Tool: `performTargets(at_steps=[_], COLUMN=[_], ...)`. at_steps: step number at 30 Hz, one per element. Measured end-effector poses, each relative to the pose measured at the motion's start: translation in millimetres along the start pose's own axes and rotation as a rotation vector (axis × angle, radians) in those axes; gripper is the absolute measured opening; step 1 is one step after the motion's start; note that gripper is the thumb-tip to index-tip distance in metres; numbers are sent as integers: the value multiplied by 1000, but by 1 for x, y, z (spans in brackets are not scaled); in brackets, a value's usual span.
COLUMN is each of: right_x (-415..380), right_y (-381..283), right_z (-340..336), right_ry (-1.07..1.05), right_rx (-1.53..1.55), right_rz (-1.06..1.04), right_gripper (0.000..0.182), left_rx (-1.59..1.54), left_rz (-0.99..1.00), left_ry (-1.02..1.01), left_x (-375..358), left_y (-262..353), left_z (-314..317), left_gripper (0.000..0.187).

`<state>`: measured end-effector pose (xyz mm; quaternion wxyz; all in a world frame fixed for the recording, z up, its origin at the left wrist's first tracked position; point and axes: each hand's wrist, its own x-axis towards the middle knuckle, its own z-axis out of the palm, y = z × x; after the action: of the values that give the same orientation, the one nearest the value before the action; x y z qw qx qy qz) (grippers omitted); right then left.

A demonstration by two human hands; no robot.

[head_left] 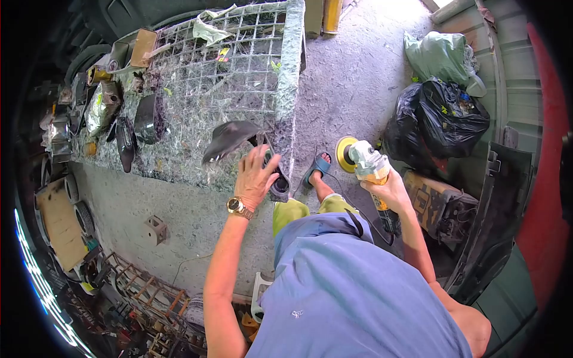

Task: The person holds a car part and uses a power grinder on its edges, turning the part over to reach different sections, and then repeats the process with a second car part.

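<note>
My left hand (256, 174), a gold watch (237, 207) on its wrist, is at the near corner of a mesh-topped bench. Its fingers are spread and stretched out over a dark, curved, glossy piece (234, 136), which is blurred at its left end. The black lower part of that piece (279, 186) shows beside my thumb at the bench corner. Out to the right, my right hand (388, 190) is wrapped round a yellow and black power polisher (373, 169). Its head is wrapped in whitish material, and a round yellow pad (344, 153) faces left.
Several dark parts (145, 119) and containers lie on the left of the bench (287, 71). Black garbage bags (444, 116) and a green sack (439, 55) stand at the right wall. A cord hangs from the polisher near my feet. A hollow block (156, 231) sits on the floor.
</note>
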<state>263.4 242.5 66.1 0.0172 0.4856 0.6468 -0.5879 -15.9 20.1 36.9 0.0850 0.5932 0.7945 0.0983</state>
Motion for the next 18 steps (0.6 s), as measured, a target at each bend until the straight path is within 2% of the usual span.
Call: performTargets(at_steps=[1, 3, 5, 7, 9, 11, 12, 14, 15, 17, 18], right_x=[0, -2, -4, -7, -8, -8, -6, 0, 5, 13, 16], right_y=[2, 3, 2, 0, 0, 1, 4, 11, 12, 13, 12], right_z=[-1, -2, -2, -3, -5, -11, -15, -21, -20, -15, -12], right_ry=[0, 1, 14, 0, -19, -218, -217, -480, -477, -676, -711], right_rx=[-7, -14, -13, -3, 7, 221, 218, 451, 442, 527, 531], right_rz=[1, 1, -23, 0, 24, 78, 79, 341, 341, 392, 433], right_gripper=[54, 54, 55, 54, 53, 47, 47, 43, 43, 48, 53], left_rx=[2, -18, -81, -322, -318, -450, -453, -392, -398, -358, -366], left_rz=[3, 198, 216, 123, 141, 69, 69, 158, 157, 179, 173], left_ry=[1, -105, -173, -237, -232, -163, -162, -180, -173, -194, -184], left_x=[3, 11, 18, 20, 20, 20, 19, 19, 19, 18, 18], left_y=[-6, -17, -26, -29, -31, -30, -32, -35, -35, -35, -36], left_z=[3, 11, 13, 17, 19, 19, 20, 25, 25, 25, 26], left_gripper=[55, 52, 50, 51, 53, 50, 50, 51, 51, 53, 53])
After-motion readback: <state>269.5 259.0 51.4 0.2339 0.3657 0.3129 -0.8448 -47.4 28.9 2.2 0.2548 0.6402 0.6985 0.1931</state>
